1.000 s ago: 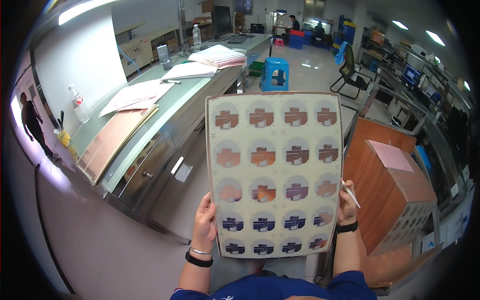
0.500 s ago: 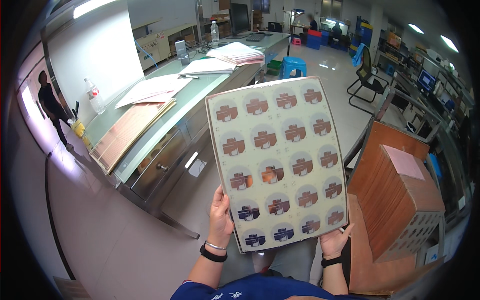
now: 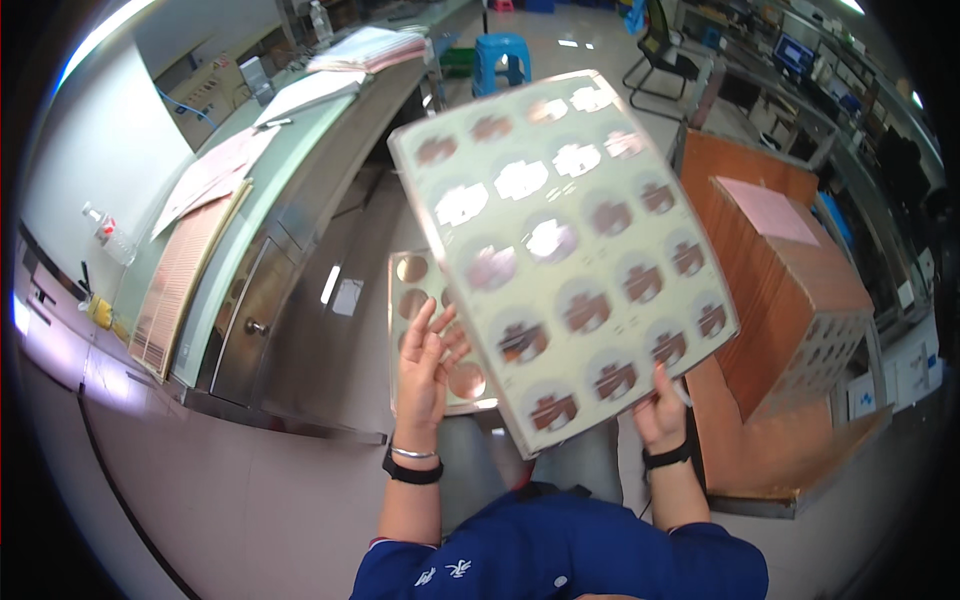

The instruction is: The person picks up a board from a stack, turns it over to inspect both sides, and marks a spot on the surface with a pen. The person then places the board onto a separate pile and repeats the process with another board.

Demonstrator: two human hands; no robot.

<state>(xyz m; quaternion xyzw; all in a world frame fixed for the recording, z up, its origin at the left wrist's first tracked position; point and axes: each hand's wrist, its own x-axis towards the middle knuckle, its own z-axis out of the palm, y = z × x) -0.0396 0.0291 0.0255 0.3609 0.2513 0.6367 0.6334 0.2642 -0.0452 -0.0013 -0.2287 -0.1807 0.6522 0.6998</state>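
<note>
A large pale circuit board panel [image 3: 560,270], with rows of shiny copper-coloured patterns inside round areas, is held up tilted before me. My right hand [image 3: 660,412] grips its lower right edge, thumb on the face. My left hand [image 3: 425,375] is off the panel, fingers spread, just beside its left edge. Behind that hand shows a second panel [image 3: 398,385] with round copper discs; the first panel covers much of it, and I cannot tell what supports it.
At left stands a glass-topped metal workbench [image 3: 310,150] with papers [image 3: 220,175], a striped panel [image 3: 185,290] and a plastic bottle [image 3: 110,232]. To my right is a brown stack [image 3: 745,290] topped by a pink sheet [image 3: 768,210]. A blue stool [image 3: 502,62] stands ahead.
My left hand has let go of the panel's left edge and spread its fingers. The panel has tilted further and catches the light. The second panel has come into view behind it.
</note>
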